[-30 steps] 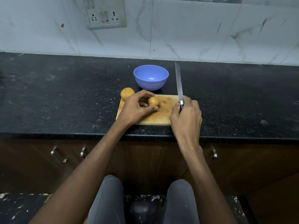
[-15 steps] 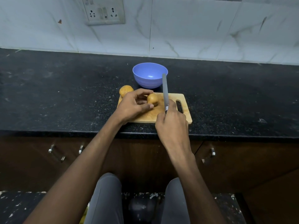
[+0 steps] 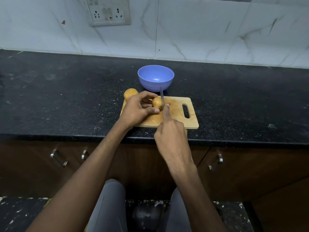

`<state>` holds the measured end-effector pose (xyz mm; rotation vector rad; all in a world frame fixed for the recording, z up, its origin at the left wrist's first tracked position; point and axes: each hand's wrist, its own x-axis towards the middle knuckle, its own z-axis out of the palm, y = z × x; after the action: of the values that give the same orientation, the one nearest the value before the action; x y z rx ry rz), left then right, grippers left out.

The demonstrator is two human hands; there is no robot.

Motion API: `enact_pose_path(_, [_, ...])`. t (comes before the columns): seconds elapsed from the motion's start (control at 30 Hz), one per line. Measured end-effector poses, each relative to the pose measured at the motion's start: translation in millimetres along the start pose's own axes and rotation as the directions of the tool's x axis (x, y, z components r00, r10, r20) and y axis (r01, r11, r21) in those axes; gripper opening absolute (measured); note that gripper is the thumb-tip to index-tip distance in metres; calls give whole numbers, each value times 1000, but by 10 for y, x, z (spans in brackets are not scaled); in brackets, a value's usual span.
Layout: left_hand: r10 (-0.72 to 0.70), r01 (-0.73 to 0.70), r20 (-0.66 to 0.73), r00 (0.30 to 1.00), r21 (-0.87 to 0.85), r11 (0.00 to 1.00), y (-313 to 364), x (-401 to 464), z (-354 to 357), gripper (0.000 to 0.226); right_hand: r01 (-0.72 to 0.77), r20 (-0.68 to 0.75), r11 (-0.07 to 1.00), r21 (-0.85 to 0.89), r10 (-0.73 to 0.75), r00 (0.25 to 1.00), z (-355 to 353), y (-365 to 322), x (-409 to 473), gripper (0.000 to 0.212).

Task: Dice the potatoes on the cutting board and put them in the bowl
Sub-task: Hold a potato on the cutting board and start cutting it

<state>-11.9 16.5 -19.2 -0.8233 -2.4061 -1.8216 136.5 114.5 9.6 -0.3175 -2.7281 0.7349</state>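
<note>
A wooden cutting board [image 3: 177, 120] lies near the counter's front edge. On it my left hand [image 3: 138, 108] grips a small potato [image 3: 156, 102] between thumb and fingers. My right hand [image 3: 172, 133] holds a knife [image 3: 161, 97], index finger stretched along the blade's spine. The blade rests against the potato's right side, pointing away from me. A second potato [image 3: 130, 93] sits at the board's far left corner, behind my left hand. The blue bowl [image 3: 155, 77] stands empty just beyond the board.
The black granite counter [image 3: 66, 97] runs left and right of the board. A tiled wall with a socket panel [image 3: 108, 11] rises behind. Cabinet handles [image 3: 58, 159] sit below the counter edge, and my knees are underneath.
My right hand swung the knife leftward from the board's right edge onto the held potato. My left hand kept its grip on the potato.
</note>
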Motion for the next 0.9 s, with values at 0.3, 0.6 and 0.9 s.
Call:
enact_pose_path(0.3, [-7, 7, 13, 1000, -11, 1000, 3, 10, 2, 48, -19, 44, 999, 29, 17, 999, -14, -32, -6, 68])
enact_pose_path(0.6, [12, -11, -35, 999, 25, 1000, -1, 23, 29, 42, -46, 46, 999, 8, 45, 998, -34, -128, -1, 69])
enact_pose_path(0.9, [46, -43, -25, 999, 109, 993, 25, 5, 20, 42, -33, 26, 999, -7, 34, 999, -45, -88, -22, 70])
